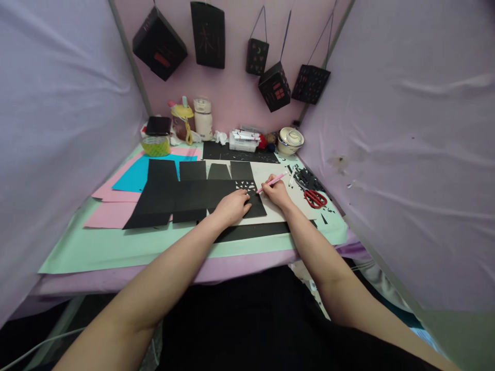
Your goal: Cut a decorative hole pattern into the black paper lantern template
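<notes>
Black sheet, centre of frame: paper or card, matt, smooth, cut edges crisp. Scissors, right of centre: handles red, plastic-looking, smooth. Side curtains, left and right of frame: thin lilac cloth, matt, wrinkled. Hanging boxes, top of frame: dark card, matt. Tape roll, left of centre: yellow-green, glossy, apparently plastic. Blue sheet, beside it: flat matt paper. Crumpled tissue, upper centre: soft, rough-surfaced.

Five black box-shaped hangings, one slim pink pen, one large black notched paper sheet, one red-handled pair of scissors, one cream cylindrical bottle.
</notes>
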A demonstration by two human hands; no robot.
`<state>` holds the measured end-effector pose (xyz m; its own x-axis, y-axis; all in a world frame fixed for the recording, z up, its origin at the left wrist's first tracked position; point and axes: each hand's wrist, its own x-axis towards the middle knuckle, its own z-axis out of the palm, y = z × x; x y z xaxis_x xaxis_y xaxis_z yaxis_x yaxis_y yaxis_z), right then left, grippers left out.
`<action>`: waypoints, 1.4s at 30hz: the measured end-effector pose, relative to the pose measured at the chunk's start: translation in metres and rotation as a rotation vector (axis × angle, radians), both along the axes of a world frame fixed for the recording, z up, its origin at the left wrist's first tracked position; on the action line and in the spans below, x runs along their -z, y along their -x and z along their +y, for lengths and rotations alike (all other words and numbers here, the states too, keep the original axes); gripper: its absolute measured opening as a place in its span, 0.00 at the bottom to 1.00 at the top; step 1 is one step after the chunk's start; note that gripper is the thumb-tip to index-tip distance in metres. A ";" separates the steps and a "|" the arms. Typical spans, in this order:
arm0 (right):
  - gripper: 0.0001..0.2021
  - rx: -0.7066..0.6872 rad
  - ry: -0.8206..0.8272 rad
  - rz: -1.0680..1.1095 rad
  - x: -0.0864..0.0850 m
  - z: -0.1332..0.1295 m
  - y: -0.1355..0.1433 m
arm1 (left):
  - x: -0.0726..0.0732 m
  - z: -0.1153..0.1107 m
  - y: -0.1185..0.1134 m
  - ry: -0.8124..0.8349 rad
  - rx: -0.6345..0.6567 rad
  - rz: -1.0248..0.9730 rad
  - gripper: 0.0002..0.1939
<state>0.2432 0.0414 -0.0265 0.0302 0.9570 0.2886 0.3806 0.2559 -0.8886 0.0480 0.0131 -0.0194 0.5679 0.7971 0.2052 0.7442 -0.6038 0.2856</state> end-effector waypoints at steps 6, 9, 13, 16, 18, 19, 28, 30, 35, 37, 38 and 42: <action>0.09 -0.022 -0.010 -0.014 0.000 0.000 0.000 | -0.002 -0.002 0.000 0.007 -0.003 0.001 0.14; 0.09 -0.038 -0.011 -0.032 0.000 -0.001 0.000 | -0.004 -0.002 -0.001 0.019 -0.010 0.003 0.14; 0.10 -0.052 -0.018 -0.040 -0.001 -0.001 0.000 | -0.004 -0.002 0.000 0.014 -0.003 0.000 0.14; 0.10 -0.064 -0.018 -0.041 0.000 0.000 0.000 | -0.003 -0.002 0.000 0.006 -0.002 -0.006 0.13; 0.10 -0.068 -0.015 -0.039 0.000 0.001 0.000 | -0.003 -0.002 0.000 0.000 -0.002 -0.003 0.13; 0.10 -0.067 -0.013 -0.037 0.001 0.001 0.000 | -0.003 -0.002 0.000 -0.001 -0.003 0.000 0.14; 0.08 -0.029 -0.026 -0.017 0.001 0.000 -0.001 | -0.004 -0.002 -0.001 0.002 -0.004 0.021 0.14; 0.08 -0.022 -0.028 -0.016 0.000 0.000 -0.001 | -0.004 -0.002 -0.001 0.003 -0.003 0.024 0.14; 0.08 0.012 -0.018 -0.017 -0.001 0.000 0.000 | -0.002 -0.001 -0.001 -0.006 0.005 0.010 0.14; 0.07 0.016 -0.012 -0.005 -0.001 0.000 0.000 | -0.001 -0.001 0.000 -0.013 0.006 0.010 0.14; 0.07 0.017 -0.012 0.003 -0.001 0.000 0.000 | 0.000 0.000 0.000 -0.016 0.005 0.011 0.14; 0.07 0.017 -0.013 0.019 0.001 0.001 0.000 | 0.001 0.001 0.000 -0.016 0.004 0.012 0.14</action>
